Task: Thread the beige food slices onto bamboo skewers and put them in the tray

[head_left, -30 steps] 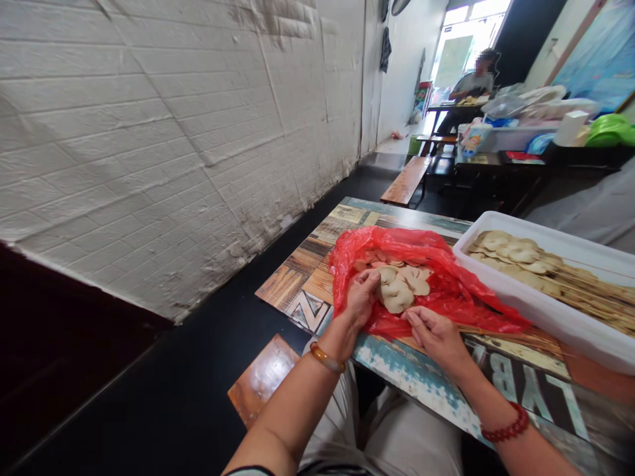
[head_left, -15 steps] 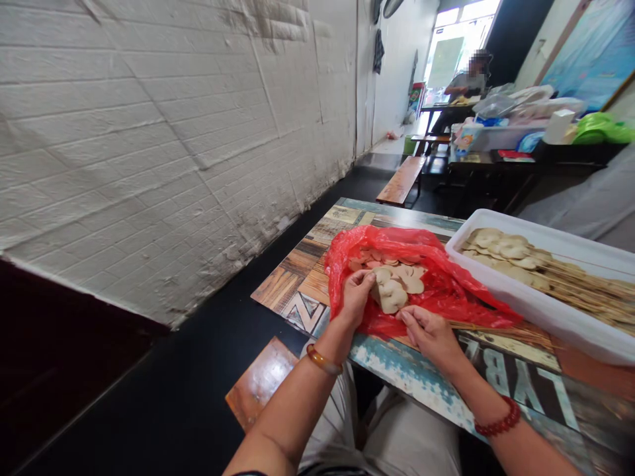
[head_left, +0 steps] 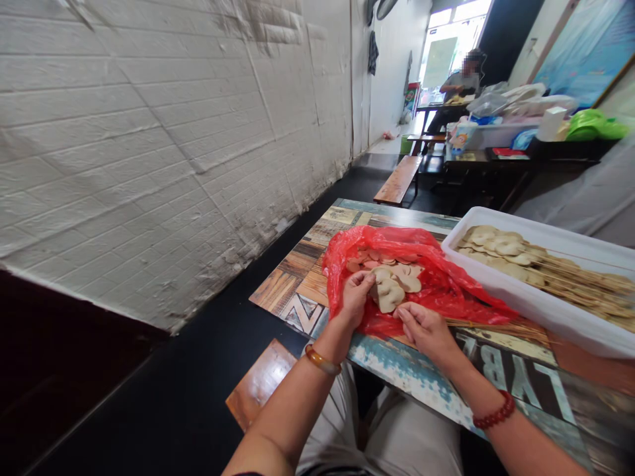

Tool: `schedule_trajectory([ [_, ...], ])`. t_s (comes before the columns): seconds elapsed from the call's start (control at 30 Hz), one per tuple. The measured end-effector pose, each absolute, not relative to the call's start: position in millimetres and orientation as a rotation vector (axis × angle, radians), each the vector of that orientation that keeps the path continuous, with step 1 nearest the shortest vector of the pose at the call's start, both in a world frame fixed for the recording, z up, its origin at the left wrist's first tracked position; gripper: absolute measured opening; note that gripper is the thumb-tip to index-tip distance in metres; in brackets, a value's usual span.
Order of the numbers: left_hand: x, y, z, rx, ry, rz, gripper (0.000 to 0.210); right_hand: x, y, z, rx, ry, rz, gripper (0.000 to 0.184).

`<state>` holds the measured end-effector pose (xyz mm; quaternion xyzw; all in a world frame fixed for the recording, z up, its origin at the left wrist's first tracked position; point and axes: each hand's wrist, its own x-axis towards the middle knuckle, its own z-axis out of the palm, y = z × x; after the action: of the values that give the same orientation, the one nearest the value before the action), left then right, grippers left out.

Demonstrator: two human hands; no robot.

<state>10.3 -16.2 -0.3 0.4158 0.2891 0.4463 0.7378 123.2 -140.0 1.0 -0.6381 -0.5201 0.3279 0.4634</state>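
Observation:
Between the thumb and fingers of my left hand are thin, flat, beige food slices with wavy round edges, held over a red plastic bag. More loose slices lie inside the opened bag. My right hand is pinched closed by the lower edge of the held slices; what sits in its fingertips is too small to make out. Thin bamboo skewers lie on the table just right of that hand, partly under the bag.
A white plastic tub at the right holds skewered beige slices. The patterned table has its left edge near a stool. Beyond are a bench, a loaded table and a seated person.
Both hands keep nearly the same pose at the slices. The whole view has shifted slightly, with the tub and bag a little further left in the picture.

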Motion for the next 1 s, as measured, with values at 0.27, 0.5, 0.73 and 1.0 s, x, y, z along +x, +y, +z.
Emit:
schedule_trajectory([
  [0.27, 7.0, -19.3, 12.7, 0.748, 0.504, 0.879, 0.036, 123.7, -139.1, 4.1, -1.396, -0.996, 1.134, 0.038],
  [0.5, 3.1, -18.9, 14.6, 0.631, 0.439, 0.712, 0.039, 124.2, -140.2, 12.5, -1.318, -0.923, 1.202, 0.036],
  [0.73, 3.4, -24.9, 15.0, 0.783, 0.490, 0.699, 0.039, 124.2, -137.5, 8.9, -1.335, -0.921, 1.176, 0.036],
  [1.0, 6.3, -23.8, 12.4, 0.921, 0.466, 0.805, 0.048, 124.2, -138.1, 3.1, -1.511, -1.097, 0.837, 0.033],
])
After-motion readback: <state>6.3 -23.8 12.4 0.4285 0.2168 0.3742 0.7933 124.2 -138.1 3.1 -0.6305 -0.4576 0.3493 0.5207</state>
